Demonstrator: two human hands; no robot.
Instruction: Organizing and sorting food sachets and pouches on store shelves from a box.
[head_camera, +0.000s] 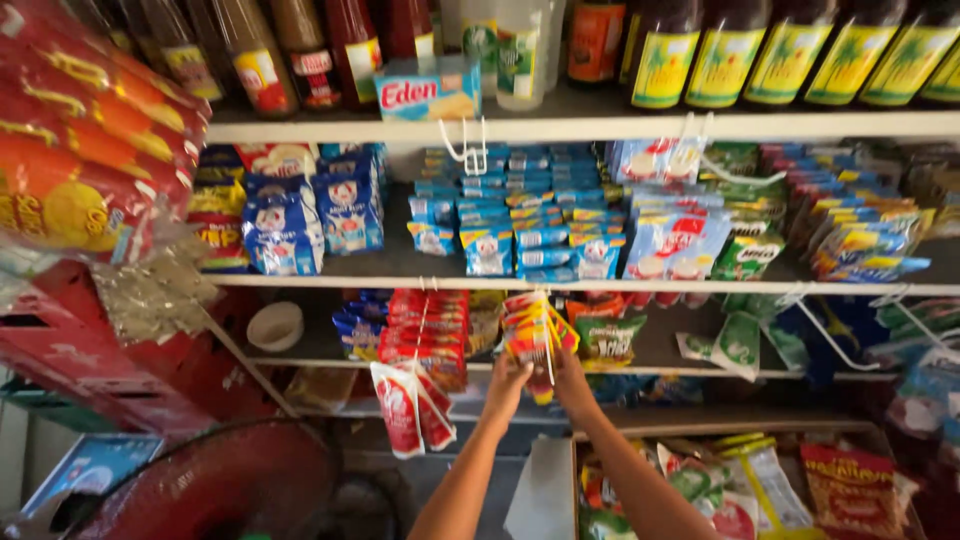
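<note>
Both my arms reach up to a bunch of small red and yellow sachets (533, 330) hanging from a white wire hook at the edge of a shelf. My left hand (508, 382) grips the bunch from the lower left. My right hand (570, 378) holds it from the lower right. To the left of my hands hangs a strip of red and white sachets (408, 408) on another hook. Behind the bunch, on the shelf, lies a dark green packet (610, 338).
Shelves hold blue sachet rows (530, 220), blue and white packs (285, 225), dark bottles with yellow labels (780, 55) and sauce bottles (300, 50). A red snack bag (80, 140) hangs at upper left. A red fan (220, 490) stands below. A box of snack packets (800, 490) sits lower right.
</note>
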